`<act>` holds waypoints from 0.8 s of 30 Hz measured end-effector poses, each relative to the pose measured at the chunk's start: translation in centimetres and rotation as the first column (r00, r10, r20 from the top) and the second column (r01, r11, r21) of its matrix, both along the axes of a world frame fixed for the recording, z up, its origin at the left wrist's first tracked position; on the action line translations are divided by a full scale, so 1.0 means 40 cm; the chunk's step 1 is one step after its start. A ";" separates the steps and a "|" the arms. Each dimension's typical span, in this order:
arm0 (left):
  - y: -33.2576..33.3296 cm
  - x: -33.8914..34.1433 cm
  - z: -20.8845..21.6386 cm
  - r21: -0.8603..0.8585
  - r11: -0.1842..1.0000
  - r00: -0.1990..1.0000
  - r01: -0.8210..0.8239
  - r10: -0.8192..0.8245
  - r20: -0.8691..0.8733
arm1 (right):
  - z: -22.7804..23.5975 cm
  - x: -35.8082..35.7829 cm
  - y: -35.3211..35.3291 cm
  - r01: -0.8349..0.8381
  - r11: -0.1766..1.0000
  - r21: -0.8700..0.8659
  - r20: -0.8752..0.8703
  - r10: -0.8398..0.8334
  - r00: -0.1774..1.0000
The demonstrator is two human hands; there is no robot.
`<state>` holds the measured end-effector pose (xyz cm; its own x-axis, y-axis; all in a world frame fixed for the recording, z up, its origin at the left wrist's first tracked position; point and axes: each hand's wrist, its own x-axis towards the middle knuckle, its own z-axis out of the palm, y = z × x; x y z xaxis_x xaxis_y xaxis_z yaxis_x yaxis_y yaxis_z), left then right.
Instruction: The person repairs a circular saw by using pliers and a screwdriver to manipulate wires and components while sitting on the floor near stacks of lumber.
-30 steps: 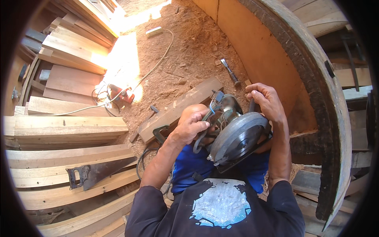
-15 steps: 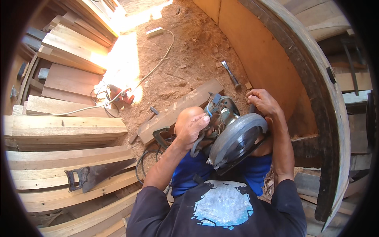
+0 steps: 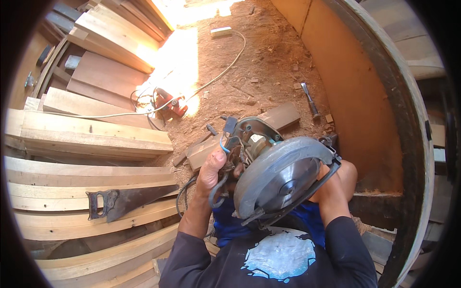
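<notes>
Person is holding a circular saw (image 3: pixel 281 180) up in front of the chest, above the lap and clear of the sawdust floor (image 3: pixel 254 62). No tabletop in play.

Left hand (image 3: pixel 213 170) is gripping the motor and handle end, fingers (image 3: pixel 225 169) curled shut around the exposed wiring and a dark cable loop there. Right hand (image 3: pixel 338 180) is sitting behind the blade guard on the far side; mostly hidden, so I cannot tell how its fingers are closing, only that it is bearing against the saw body.

Key relation: the saw is lying between the two hands, long axis running from the left hand at the upper left down to the guard at the lower right, blade face tilted up toward the camera. Left hand is nearer the loose wiring; right hand is nearer the guard and blade.

Saw condition: grey metal guard, worn and scuffed, round blade cover with centre hub showing, a blue wire sticking out at the top, housing partly open.

Around it: a wood plank (image 3: pixel 245 137) lying on the floor just beyond the saw, a handsaw (image 3: pixel 122 201) resting on stacked boards (image 3: pixel 86 139) to the left, a chisel (image 3: pixel 311 102) near the curved wooden wall (image 3: pixel 355 86).
</notes>
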<state>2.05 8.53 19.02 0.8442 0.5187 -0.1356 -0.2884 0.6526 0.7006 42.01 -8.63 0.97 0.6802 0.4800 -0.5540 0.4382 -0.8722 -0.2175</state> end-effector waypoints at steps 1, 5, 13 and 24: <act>0.002 -0.016 0.002 -0.030 1.000 1.000 -0.005 0.005 -0.010 | -0.007 -0.014 0.014 -0.008 1.000 -0.007 0.018 0.008 1.000; 0.016 -0.043 -0.001 -0.077 0.997 0.999 -0.032 0.031 -0.021 | -0.031 -0.059 0.034 -0.010 1.000 0.000 0.051 0.010 0.999; 0.023 -0.047 0.008 -0.057 0.998 0.999 0.022 -0.021 0.028 | -0.058 -0.098 0.035 0.002 1.000 0.013 0.079 -0.003 0.997; 0.030 -0.042 -0.027 -0.047 0.996 0.995 0.070 -0.066 0.072 | -0.089 -0.154 0.018 0.016 0.999 0.050 0.072 -0.020 0.997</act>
